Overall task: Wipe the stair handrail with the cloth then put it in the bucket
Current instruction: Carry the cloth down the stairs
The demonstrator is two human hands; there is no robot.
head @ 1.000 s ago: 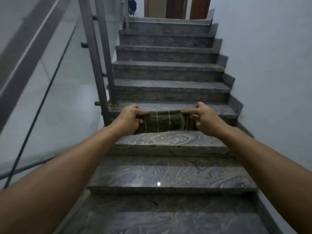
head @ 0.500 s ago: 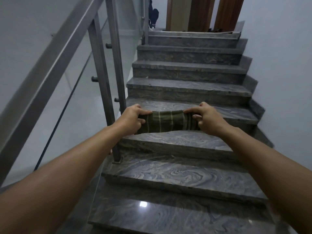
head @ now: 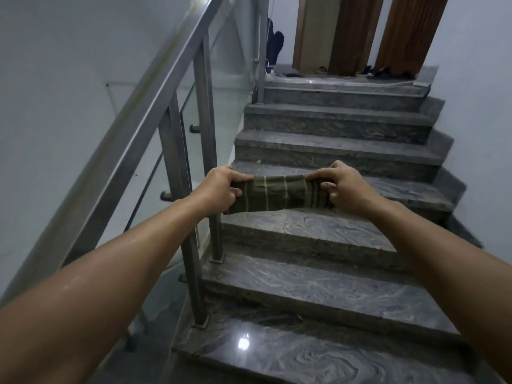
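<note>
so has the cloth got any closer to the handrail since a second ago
Yes. The cloth, stretched between left hand and right hand, now sits leftward, beside the railing posts; the handrail remains untouched.

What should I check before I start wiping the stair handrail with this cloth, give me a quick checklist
1. Cloth gripped: ok, left hand and right hand each hold an end.
2. Cloth folded into a manageable strip: ok.
3. Cloth on the handrail: not ok, it is held out over the steps, apart from the rail.
4. Rail free of obstructions: ok along the visible stretch.
5. Bucket within reach: cannot tell, none in view.
6. Cloth damp: cannot tell.
</note>
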